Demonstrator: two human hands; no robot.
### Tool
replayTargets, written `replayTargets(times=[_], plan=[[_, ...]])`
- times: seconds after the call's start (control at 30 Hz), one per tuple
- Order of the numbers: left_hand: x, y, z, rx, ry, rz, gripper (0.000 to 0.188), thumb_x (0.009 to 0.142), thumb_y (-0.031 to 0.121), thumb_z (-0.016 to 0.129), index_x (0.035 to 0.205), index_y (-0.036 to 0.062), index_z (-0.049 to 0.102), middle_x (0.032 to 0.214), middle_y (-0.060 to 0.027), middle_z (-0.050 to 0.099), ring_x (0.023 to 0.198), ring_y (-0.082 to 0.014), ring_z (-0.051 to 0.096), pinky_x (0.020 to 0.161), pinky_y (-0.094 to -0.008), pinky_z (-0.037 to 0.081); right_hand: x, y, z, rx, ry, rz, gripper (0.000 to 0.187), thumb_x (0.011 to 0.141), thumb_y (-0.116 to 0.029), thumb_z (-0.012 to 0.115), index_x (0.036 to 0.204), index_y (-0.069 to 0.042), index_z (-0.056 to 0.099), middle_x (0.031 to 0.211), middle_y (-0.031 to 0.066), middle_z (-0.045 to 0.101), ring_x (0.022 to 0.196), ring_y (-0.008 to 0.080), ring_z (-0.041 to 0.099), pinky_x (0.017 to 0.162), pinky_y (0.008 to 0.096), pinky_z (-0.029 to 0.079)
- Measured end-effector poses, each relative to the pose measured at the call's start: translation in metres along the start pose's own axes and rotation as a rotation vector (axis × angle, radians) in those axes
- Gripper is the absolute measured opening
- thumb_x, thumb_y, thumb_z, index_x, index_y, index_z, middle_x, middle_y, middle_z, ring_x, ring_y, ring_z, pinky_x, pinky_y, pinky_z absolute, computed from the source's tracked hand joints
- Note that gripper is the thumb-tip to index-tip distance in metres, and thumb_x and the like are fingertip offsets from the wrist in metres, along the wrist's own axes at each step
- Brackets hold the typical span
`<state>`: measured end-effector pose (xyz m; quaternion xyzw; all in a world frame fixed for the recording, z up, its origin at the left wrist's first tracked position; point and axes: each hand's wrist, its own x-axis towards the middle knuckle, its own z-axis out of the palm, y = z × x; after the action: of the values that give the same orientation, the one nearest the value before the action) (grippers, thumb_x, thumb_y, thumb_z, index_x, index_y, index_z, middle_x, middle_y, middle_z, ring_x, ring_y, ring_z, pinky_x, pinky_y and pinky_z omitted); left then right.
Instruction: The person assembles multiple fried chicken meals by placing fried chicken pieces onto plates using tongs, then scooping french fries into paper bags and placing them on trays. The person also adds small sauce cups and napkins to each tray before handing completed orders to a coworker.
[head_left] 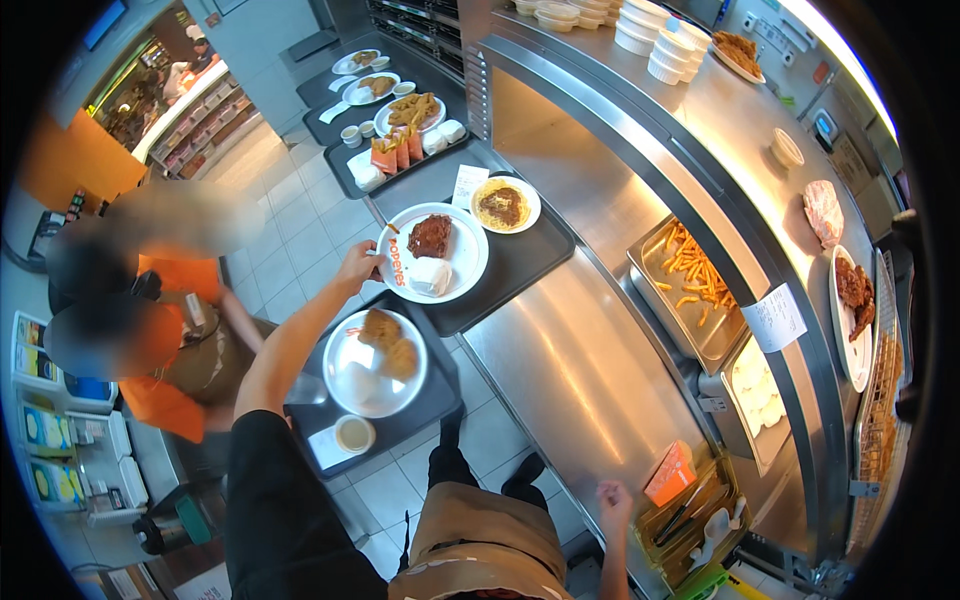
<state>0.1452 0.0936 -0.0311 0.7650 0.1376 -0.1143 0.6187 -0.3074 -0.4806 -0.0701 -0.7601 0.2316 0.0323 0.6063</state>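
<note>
My left hand [361, 264], at the end of the outstretched arm, pinches the near-left rim of a white round plate [459, 282]. That plate carries a brown glazed piece of chicken [431, 237] and a white wrapped bundle [430, 277]. It lies at the left side of a dark tray [545, 240], where a bowl of spaghetti with meat sauce [502, 204] and a paper slip [468, 186] also sit. Low on the right, my right hand [614, 500] is loosely curled with nothing seen in it, beside an orange fries carton [671, 474] at the steel counter's edge.
A co-worker [185, 340] stands at left beside another dark tray [430, 415] bearing a chicken plate [402, 390] and a cup [355, 434]. Loaded trays [345, 160] line the back. At right are a fries pan [655, 262], a pan of white bundles [755, 390] and a steel shelf [700, 130].
</note>
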Motion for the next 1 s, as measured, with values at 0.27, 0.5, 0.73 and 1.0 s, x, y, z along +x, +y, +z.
replayTargets(times=[0.27, 0.5, 0.73, 1.0], plan=[[0.045, -0.039, 0.015, 0.148, -0.163, -0.038, 0.023, 0.083, 0.008, 0.063, 0.103, -0.0035, 0.061, 0.081, -0.0141, 0.068, 0.064, -0.0228, 0.069, 0.055, -0.0344, 0.061, -0.014, -0.053, 0.099, -0.246, -0.34, -0.171, 0.01, 0.088, 0.0, 0.062, 0.097, -0.001, 0.066, 0.086, 0.0093, 0.067, 0.078, 0.0153, 0.065, 0.071, 0.0281, 0.052], [0.065, -0.045, 0.03, 0.494, -0.18, -0.171, 0.025, 0.088, 0.014, 0.056, 0.101, -0.0053, 0.065, 0.079, -0.0171, 0.07, 0.063, -0.0257, 0.071, 0.06, -0.0356, 0.061, 0.13, -0.064, 0.188, -0.159, -0.338, -0.25, 0.024, 0.096, -0.009, 0.057, 0.119, -0.001, 0.054, 0.087, 0.0081, 0.064, 0.075, 0.0147, 0.063, 0.066, 0.028, 0.052], [-0.043, -0.033, 0.041, -0.044, 0.38, 0.064, 0.018, 0.085, 0.017, 0.06, 0.094, 0.0043, 0.068, 0.067, -0.0077, 0.067, 0.052, -0.0141, 0.062, 0.048, -0.0296, 0.048, 0.307, -0.114, 0.297, 0.447, -0.366, 0.225, 0.046, 0.103, -0.022, 0.045, 0.143, -0.011, 0.025, 0.094, 0.0186, 0.06, 0.082, 0.0302, 0.069, 0.062, 0.0363, 0.058], [-0.045, -0.185, -0.005, -0.678, 0.264, -0.372, 0.01, 0.092, 0.014, 0.056, 0.094, 0.0079, 0.063, 0.064, 0.0019, 0.056, 0.048, -0.007, 0.05, 0.043, -0.0235, 0.038, 0.367, -0.095, 0.334, 0.183, 0.002, 0.269, 0.031, 0.101, -0.025, 0.048, 0.125, -0.01, 0.033, 0.088, 0.0165, 0.06, 0.064, 0.0258, 0.068, 0.049, 0.0324, 0.057]])
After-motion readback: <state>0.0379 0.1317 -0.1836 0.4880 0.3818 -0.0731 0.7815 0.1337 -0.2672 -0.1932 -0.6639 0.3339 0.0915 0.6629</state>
